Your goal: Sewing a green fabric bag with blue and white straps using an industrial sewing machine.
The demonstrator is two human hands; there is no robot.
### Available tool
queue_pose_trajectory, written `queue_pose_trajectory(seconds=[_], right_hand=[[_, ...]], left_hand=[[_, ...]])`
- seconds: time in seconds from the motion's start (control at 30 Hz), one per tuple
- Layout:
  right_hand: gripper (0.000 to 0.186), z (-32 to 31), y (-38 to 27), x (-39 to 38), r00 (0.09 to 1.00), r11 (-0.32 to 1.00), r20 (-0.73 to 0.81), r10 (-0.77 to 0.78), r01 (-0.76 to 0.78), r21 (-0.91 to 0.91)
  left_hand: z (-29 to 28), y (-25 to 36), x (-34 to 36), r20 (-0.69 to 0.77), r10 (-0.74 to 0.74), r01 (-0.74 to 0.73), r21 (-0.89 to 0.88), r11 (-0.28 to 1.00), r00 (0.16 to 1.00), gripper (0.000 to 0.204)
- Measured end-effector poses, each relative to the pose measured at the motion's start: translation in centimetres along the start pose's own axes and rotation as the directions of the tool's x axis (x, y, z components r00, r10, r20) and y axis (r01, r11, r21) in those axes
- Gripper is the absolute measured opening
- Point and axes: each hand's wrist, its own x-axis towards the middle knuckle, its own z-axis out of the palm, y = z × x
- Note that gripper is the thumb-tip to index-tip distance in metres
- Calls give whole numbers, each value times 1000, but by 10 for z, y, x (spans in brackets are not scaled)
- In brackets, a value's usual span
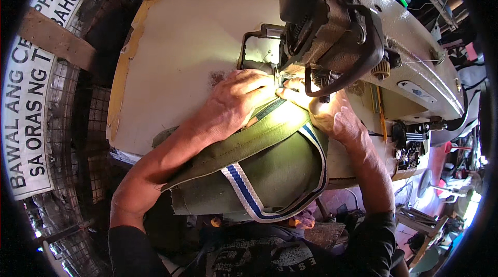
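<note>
A dark, worn sewing machine point(324, 28) stands over the table, its lamp lighting the needle area point(277, 66). Olive-green canvas point(254, 131) runs from beneath the presser foot down over the table's near edge. A strap of white webbing with a blue stripe point(248, 194) loops across its lower part. My left hand point(233, 98) is closed on the canvas edge just left of the needle, fingers bent together. From the right, my right hand point(327, 111) grips the canvas close to the foot, partly behind the machine's bent bar point(358, 79). The fingertips nearly meet at the needle; glare blurs them.
The pale tabletop point(192, 43) has a frayed, taped left edge. On the right are the machine's thread spool holder point(381, 69), an orange-handled tool point(383, 116) and small metal parts point(410, 147). Wire mesh point(96, 121) and white signs point(28, 121) stand to the left.
</note>
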Motion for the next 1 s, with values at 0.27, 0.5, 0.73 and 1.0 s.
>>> queue_pose_trajectory(seconds=[0.27,0.5,0.73,1.0], right_hand=[[8,5,3,2,991,999,-127,-37,38,1],[8,-5,-1,4,998,999,-53,25,-26,-26],[5,-3,1,6,993,991,-108,-37,23,-128],[13,-25,-4,8,978,992,168,127,-128,-2]], left_hand=[[-1,-3,3,35,2,-4,44,999,999,53],[-1,-2,2,54,-27,26,34,999,998,51],[1,-3,4,-15,-14,15,71,997,1000,41],[4,-2,3,-61,-22,28,89,996,998,26]])
